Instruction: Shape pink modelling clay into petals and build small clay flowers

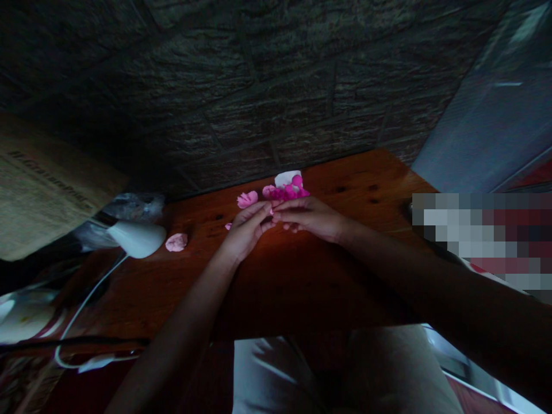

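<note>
The left hand (250, 227) and the right hand (311, 218) are pinching a tiny pink piece (271, 212) between them, over the wooden worktop (297, 276). Bright pink petals (290, 192) are lying just past the fingers at twelve o'clock. A pink flower (247, 199) is sitting at eleven o'clock, and a white lamp (140, 238) is lying at nine o'clock.

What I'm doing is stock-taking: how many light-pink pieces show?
5: a round piece beside the white cone, a tiny piece beside the left hand, a flower-like piece beyond it, a ruffled piece beside the magenta pieces, a small bit by the right hand. More may be hidden.
</note>
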Tool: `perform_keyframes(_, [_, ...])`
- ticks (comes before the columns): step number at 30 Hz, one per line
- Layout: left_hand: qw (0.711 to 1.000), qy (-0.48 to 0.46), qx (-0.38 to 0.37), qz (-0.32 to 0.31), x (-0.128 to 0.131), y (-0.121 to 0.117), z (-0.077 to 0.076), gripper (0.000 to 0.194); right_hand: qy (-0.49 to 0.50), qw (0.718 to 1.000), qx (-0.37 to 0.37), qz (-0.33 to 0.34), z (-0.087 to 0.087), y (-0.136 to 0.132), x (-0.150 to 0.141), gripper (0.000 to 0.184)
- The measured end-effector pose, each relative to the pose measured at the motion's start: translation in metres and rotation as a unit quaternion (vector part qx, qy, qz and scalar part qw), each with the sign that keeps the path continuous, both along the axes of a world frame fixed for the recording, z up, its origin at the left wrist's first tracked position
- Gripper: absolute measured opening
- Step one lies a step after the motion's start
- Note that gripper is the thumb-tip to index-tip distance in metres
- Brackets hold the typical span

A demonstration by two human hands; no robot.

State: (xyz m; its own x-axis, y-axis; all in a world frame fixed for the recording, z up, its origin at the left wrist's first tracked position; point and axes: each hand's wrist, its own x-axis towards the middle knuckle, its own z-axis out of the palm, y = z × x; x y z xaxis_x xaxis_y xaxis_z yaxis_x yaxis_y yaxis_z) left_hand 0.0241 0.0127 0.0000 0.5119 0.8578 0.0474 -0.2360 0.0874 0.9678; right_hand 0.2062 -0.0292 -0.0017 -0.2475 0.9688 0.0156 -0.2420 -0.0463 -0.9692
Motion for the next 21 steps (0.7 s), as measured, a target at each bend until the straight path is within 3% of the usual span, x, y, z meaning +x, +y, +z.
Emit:
perform_keyframes(7, [0.999,-0.004,0.029,0.026,0.0022,-0.0002,-0.0022,0.026,0.001,1.0,-0.018,-0.021,0.0036,-0.0009,-0.0011,0.009])
perform_keyframes(13, [0.994,-0.031,-0.039,0.099,-0.0025,0.0061,0.0038,0.022,-0.009,0.999,-0.02,-0.025,0.0037,-0.001,-0.0015,0.007])
perform_keyframes(17, [0.996,-0.027,-0.041,0.072,-0.0023,0.007,0.0034,0.027,0.0,0.999,-0.02,-0.03,0.0005,0.0011,0.0001,0.018])
perform_keyframes(21, [0.997,-0.032,-0.031,0.065,-0.0025,0.0082,0.0009,0.027,0.017,0.999,-0.024,-0.03,0.0,0.0017,0.0021,0.015])
